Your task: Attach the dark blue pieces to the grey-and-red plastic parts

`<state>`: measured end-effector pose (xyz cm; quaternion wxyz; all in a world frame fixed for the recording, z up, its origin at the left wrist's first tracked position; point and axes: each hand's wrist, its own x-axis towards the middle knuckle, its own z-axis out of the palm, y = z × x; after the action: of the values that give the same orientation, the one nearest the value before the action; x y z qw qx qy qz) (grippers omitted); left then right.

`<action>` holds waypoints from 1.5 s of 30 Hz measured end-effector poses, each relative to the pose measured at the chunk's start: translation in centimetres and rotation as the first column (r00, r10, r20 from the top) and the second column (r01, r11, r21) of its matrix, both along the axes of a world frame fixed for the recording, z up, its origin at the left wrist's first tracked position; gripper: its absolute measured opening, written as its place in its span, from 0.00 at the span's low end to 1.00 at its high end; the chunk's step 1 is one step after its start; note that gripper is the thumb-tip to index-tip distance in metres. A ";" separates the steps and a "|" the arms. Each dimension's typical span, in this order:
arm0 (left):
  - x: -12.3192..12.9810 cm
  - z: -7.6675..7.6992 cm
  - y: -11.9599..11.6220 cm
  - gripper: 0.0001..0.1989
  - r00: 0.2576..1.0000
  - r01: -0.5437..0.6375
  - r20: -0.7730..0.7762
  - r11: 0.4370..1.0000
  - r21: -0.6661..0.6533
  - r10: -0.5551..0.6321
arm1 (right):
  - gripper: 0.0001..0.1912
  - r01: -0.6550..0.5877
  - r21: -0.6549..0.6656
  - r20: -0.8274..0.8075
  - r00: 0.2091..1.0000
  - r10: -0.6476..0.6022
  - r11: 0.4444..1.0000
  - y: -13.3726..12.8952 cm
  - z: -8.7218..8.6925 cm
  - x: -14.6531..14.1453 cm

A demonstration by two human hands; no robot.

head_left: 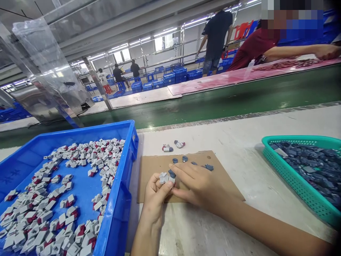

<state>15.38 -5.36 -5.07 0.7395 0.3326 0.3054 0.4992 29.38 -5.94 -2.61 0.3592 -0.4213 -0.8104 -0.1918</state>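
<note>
Looks like fitting: left hand [156, 192] pinches a grey piece [163, 177], right hand [199, 182]'s at the dark bit [172, 173], can't tell if gripping, next needs alignment.

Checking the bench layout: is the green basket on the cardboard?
No, the green basket stands on the white tabletop, apart from the cardboard, to its right.

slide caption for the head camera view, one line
Left hand pinching a small grey part, right hand close by, over brown cardboard between a blue bin and a green basket.
</note>
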 end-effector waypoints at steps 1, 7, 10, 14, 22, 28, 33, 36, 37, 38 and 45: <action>0.0 0.1 0.0 0.11 1.000 0.002 0.000 1.000 0.002 -0.002 | 0.14 -0.001 0.002 -0.033 0.999 0.001 1.000 0.0 -0.2 -0.1; -0.1 0.2 0.0 0.11 1.000 -0.009 -0.013 1.000 -0.003 0.009 | 0.15 -0.010 -0.067 -0.058 0.998 0.007 0.998 0.0 -1.1 -0.1; 0.1 0.0 0.2 0.12 1.000 -0.021 -0.011 1.000 -0.006 0.021 | 0.14 -0.007 -0.120 -0.073 0.997 -0.002 0.993 0.2 -0.9 -0.2; 0.3 -0.2 0.2 0.13 1.000 -0.024 0.002 0.999 0.034 0.024 | 0.18 -0.044 -0.194 -0.114 0.993 0.022 0.980 0.5 -0.4 -0.5; 0.2 0.1 -0.1 0.12 0.999 0.049 0.016 0.998 0.031 -0.050 | 0.19 -0.034 -0.176 -0.066 0.998 0.023 0.984 1.3 -0.2 -1.1; 0.1 -0.2 0.0 0.10 0.996 0.080 0.038 0.997 -0.005 -0.080 | 0.13 -0.071 -0.132 -0.077 0.995 0.061 0.989 1.8 -1.2 -1.2; 0.1 -0.4 0.1 0.10 0.997 0.071 0.014 0.997 -0.007 -0.070 | 0.12 -0.102 -0.202 -0.243 0.969 0.051 0.974 1.5 -2.4 -1.5; 0.2 -0.5 0.0 0.09 0.999 0.035 0.021 0.999 -0.014 -0.035 | 0.11 -0.062 -0.188 -0.260 0.966 0.011 0.980 1.5 -2.8 -1.7; 0.3 -0.5 0.0 0.10 0.999 0.022 0.030 1.000 -0.019 -0.021 | 0.10 -0.039 -0.169 -0.253 0.967 -0.005 0.985 1.5 -2.9 -1.8; 0.3 -0.5 0.0 0.10 0.999 0.011 0.041 1.000 -0.025 -0.010 | 0.10 -0.020 -0.151 -0.243 0.970 -0.018 0.988 1.5 -2.9 -1.9; 0.3 -0.5 -0.3 0.11 0.993 0.085 0.091 0.996 -0.034 -0.082 | 0.11 0.004 -0.115 -0.240 0.970 -0.031 0.993 1.3 -2.4 -1.7</action>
<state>15.63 -5.63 -5.52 0.7788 0.3083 0.2673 0.4763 27.70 -4.65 -4.99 0.4286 -0.4683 -0.7666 -0.0960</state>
